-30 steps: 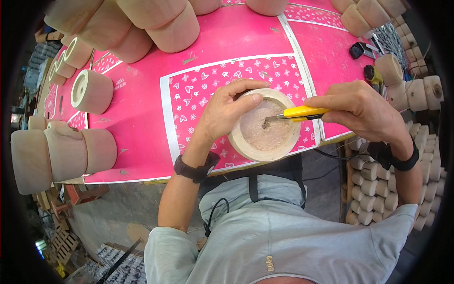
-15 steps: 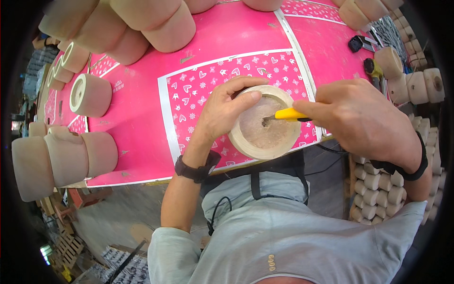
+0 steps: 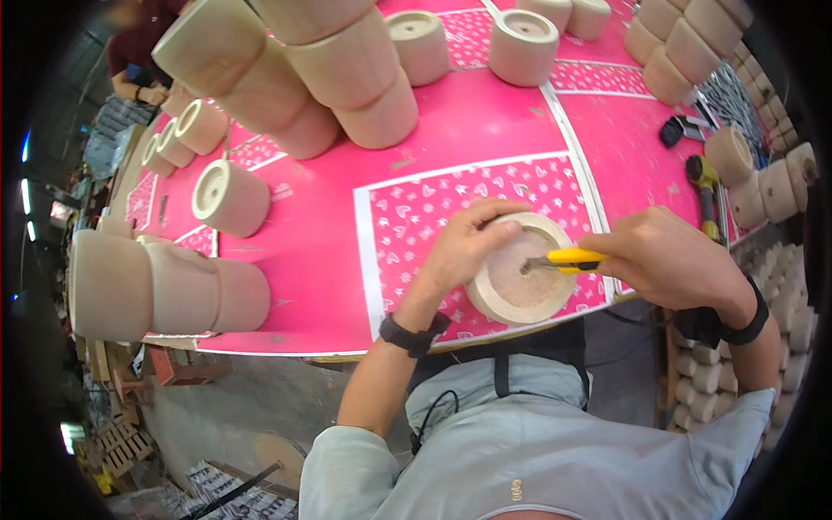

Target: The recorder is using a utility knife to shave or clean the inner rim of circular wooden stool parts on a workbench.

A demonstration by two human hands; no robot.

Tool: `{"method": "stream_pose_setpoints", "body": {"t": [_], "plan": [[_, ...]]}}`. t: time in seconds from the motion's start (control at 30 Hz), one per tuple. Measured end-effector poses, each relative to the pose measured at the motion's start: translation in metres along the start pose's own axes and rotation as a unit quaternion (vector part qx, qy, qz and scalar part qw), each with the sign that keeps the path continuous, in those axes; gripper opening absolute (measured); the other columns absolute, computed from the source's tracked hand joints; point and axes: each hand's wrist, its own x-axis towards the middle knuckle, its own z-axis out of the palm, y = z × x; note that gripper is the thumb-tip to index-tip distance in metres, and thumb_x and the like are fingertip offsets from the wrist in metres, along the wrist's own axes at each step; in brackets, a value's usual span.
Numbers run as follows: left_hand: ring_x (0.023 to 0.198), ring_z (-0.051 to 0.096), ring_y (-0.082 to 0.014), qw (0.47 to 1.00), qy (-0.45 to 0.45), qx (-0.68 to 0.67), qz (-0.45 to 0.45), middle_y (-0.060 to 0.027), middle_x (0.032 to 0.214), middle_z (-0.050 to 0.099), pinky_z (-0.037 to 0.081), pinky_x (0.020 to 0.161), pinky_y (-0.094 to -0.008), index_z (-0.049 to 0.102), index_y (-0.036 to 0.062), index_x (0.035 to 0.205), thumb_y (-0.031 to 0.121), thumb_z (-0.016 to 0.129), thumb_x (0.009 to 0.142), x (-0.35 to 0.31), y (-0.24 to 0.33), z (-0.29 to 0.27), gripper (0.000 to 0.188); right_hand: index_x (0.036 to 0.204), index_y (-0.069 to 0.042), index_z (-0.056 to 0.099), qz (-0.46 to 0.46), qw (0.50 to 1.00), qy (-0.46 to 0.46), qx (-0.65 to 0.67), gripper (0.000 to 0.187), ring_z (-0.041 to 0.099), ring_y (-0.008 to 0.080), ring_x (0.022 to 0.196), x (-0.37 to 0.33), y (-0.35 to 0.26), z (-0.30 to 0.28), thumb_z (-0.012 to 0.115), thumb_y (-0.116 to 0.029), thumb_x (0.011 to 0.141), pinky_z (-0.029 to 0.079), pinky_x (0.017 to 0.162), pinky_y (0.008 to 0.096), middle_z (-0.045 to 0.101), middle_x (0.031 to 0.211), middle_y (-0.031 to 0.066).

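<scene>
I see my left hand [image 3: 472,245] curled over the rim of a round beige pot [image 3: 520,279], fingers wrapped on its far edge and thumb on the near side, gripping it and tipping its open mouth toward me. My right hand [image 3: 667,260] is closed tight around a yellow utility knife [image 3: 568,258], whose tip reaches into the pot and touches the inner floor near the middle. The pot rests at the near edge of the pink table [image 3: 329,251], on the patterned panel with small white hearts. Left of the pot, lying on its side, is another pot [image 3: 230,198] with its mouth facing left. Farther left of the pot I hold, a row of pots [image 3: 165,290] lies stacked end to end at the table's edge. Beyond the pot, a pile of pots [image 3: 321,69] rises on the table. Right of it, a yellow-handled tool [image 3: 706,186] lies near the table's right edge.
</scene>
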Motion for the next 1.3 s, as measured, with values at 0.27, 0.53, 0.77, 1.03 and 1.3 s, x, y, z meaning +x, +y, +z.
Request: {"method": "stream_pose_setpoints", "body": {"t": [0.27, 0.53, 0.77, 1.03, 1.3], "plan": [[0.105, 0.061, -0.0158, 0.998, 0.044, 0.023, -0.028, -0.0088, 0.114, 0.066, 0.048, 0.093, -0.0295, 0.062, -0.0004, 0.123, 0.018, 0.06, 0.094, -0.009, 0.009, -0.003, 0.034, 0.129, 0.002, 0.058, 0.205, 0.897, 0.237, 0.31, 0.04, 0.052, 0.0052, 0.061, -0.041, 0.062, 0.036, 0.057, -0.014, 0.093, 0.046, 0.056, 0.0218, 0.061, 0.078, -0.0017], [0.135, 0.034, -0.0471, 0.901, 0.059, 0.399, 0.162, -0.0293, 0.149, 0.029, 0.032, 0.11, -0.0489, 0.053, 0.0078, 0.133, 0.025, 0.074, 0.082, -0.07, 0.012, 0.025, 0.058, 0.145, -0.004, 0.042, 0.288, 0.861, 0.419, 0.011, 0.049, 0.051, 0.0355, 0.111, -0.088, 0.239, 0.214, 0.049, -0.006, 0.096, 0.039, 0.099, 0.0419, 0.053, 0.12, 0.0205], [0.137, 0.025, -0.0533, 0.84, 0.017, 0.491, 0.229, -0.0188, 0.145, 0.037, 0.035, 0.108, -0.0574, 0.056, 0.0033, 0.112, 0.015, 0.082, 0.068, -0.093, 0.017, 0.04, 0.052, 0.147, -0.007, 0.039, 0.346, 0.855, 0.379, -0.072, 0.052, 0.044, 0.0367, 0.121, -0.066, 0.242, 0.256, 0.05, -0.007, 0.096, 0.035, 0.104, 0.0434, 0.047, 0.13, 0.0204], [0.133, 0.031, -0.0549, 0.819, 0.072, 0.526, 0.22, -0.0193, 0.128, 0.049, 0.039, 0.103, -0.0558, 0.054, 0.001, 0.101, 0.003, 0.081, 0.063, -0.092, 0.016, 0.049, 0.046, 0.144, -0.001, 0.041, 0.318, 0.83, 0.457, -0.04, 0.046, 0.042, 0.036, 0.127, -0.061, 0.223, 0.263, 0.048, -0.014, 0.1, 0.032, 0.108, 0.0442, 0.044, 0.141, 0.0201], [0.129, 0.041, -0.0445, 0.828, 0.159, 0.509, 0.174, -0.0163, 0.113, 0.053, 0.043, 0.1, -0.0481, 0.052, 0.0036, 0.106, 0.007, 0.083, 0.059, -0.093, 0.036, 0.005, 0.057, 0.143, -0.002, 0.042, 0.324, 0.82, 0.47, -0.039, 0.045, 0.041, 0.0356, 0.128, -0.068, 0.239, 0.278, 0.047, -0.017, 0.101, 0.032, 0.108, 0.0441, 0.046, 0.14, 0.0195]]}}
